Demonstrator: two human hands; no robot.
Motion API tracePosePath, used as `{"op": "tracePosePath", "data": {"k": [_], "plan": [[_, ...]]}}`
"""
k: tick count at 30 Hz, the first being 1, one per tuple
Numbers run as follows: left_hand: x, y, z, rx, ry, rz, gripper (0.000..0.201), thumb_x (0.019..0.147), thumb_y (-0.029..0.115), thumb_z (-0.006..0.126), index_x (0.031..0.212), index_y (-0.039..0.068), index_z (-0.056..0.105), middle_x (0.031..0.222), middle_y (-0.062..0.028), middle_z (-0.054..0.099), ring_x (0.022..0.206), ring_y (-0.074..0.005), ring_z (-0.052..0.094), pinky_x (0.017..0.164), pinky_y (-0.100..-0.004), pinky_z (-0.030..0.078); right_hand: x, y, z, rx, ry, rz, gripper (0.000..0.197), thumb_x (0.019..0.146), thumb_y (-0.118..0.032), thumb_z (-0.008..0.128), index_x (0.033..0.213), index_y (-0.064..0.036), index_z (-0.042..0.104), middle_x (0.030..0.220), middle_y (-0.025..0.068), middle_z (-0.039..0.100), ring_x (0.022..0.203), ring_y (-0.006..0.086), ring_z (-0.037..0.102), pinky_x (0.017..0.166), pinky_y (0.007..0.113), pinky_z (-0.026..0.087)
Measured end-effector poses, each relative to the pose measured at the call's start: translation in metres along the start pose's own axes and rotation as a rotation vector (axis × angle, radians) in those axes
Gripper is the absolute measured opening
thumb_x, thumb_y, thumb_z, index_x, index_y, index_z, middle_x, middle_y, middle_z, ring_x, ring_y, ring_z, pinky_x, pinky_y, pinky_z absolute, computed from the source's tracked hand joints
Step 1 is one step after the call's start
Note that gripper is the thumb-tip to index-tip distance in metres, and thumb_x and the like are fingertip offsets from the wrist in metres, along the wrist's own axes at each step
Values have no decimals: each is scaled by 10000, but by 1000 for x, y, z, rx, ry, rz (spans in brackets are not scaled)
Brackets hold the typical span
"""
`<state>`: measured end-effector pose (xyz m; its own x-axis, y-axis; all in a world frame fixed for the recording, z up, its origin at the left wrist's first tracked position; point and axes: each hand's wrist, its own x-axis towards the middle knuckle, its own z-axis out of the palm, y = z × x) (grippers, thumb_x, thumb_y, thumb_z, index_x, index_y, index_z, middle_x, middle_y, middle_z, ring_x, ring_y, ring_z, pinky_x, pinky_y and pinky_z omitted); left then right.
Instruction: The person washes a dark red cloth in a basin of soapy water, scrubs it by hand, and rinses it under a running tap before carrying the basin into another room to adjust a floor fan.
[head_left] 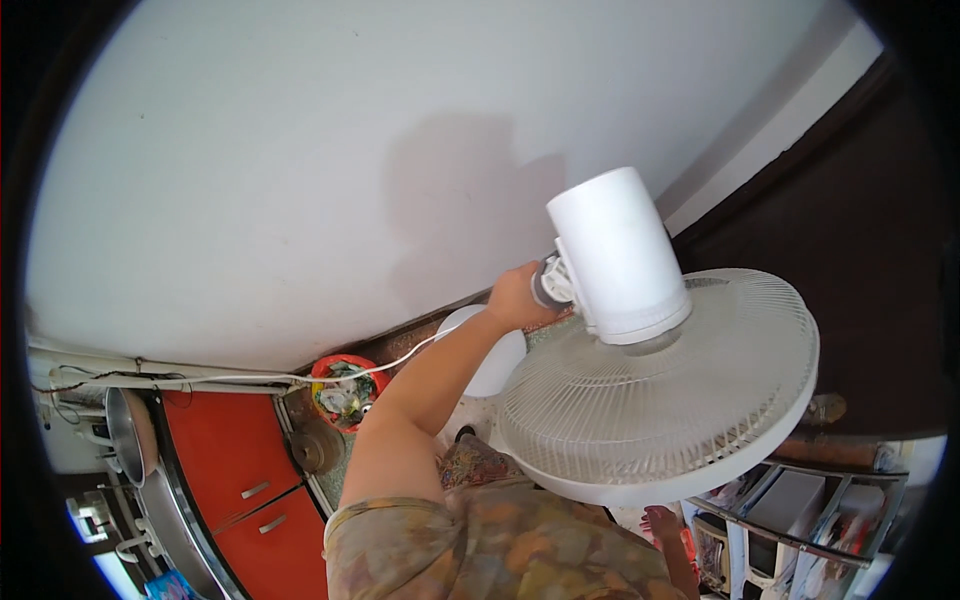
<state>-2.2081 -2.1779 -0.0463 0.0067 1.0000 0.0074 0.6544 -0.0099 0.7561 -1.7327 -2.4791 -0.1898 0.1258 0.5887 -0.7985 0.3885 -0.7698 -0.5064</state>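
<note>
A white pedestal fan [625,260] stands in front of me, its round grille [660,390] tilted toward the lower right and its motor housing toward the wall. My left hand [517,298] is closed round the fan's neck, just below the motor housing. Under my left forearm the white round base [492,360] shows on the floor, partly covered by the arm. Low on the right, my right hand [660,523] hangs beside my body below the grille, small in view, with its fingers apart and nothing seen in them.
A white cord [240,379] runs left along the wall. By the wall is a bin with a red bag [348,390], near a brown round pot [316,446]. Red cabinets [235,460] and a pan [132,437] are at left. A dark door [850,250] and rack [800,540] are at right.
</note>
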Motion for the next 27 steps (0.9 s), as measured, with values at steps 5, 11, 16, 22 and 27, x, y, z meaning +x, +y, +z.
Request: {"op": "tracePosePath", "data": {"k": [5, 11, 16, 22, 27], "plan": [[-26, 1, -27, -5, -46, -109, 622, 488, 315, 743, 1011, 64, 519, 924, -129, 596, 861, -267, 570, 750, -325, 449, -4, -16, 7, 4, 1, 47, 240, 802, -215, 484, 928, -17, 534, 704, 97, 587, 553, 171, 585, 459, 269, 470], [-68, -75, -54, -210, -6, -35, 604, 451, 210, 779, 975, 29, 540, 902, -99, 613, 822, -214, 589, 738, -307, 456, -14, -23, 35, -17, -27, -5, 227, 780, -169, 463, 928, -23, 554, 772, 81, 596, 579, 162, 599, 489, 274, 477], [-94, -94, -75, -217, -31, 63, 484, 484, 153, 781, 890, 1, 567, 862, -86, 622, 776, -154, 593, 696, -287, 468, -22, -30, 41, -230, 137, -201, 254, 780, -241, 443, 869, -42, 574, 683, 93, 600, 563, 184, 589, 538, 303, 471], [-113, -106, -77, -198, -18, 69, 488, 493, 154, 789, 893, -5, 558, 876, -82, 615, 791, -164, 583, 701, -290, 466, -44, -78, 37, -135, 463, -435, 201, 769, -170, 511, 904, -36, 579, 662, 130, 595, 535, 206, 599, 535, 316, 471], [-119, -104, -71, -156, 42, 129, 485, 502, 169, 777, 904, 7, 559, 889, -101, 610, 797, -209, 588, 704, -296, 464, -52, -120, -23, -169, 1005, -678, 195, 766, -103, 536, 951, -47, 559, 795, 129, 578, 729, 223, 576, 636, 286, 453]]}}
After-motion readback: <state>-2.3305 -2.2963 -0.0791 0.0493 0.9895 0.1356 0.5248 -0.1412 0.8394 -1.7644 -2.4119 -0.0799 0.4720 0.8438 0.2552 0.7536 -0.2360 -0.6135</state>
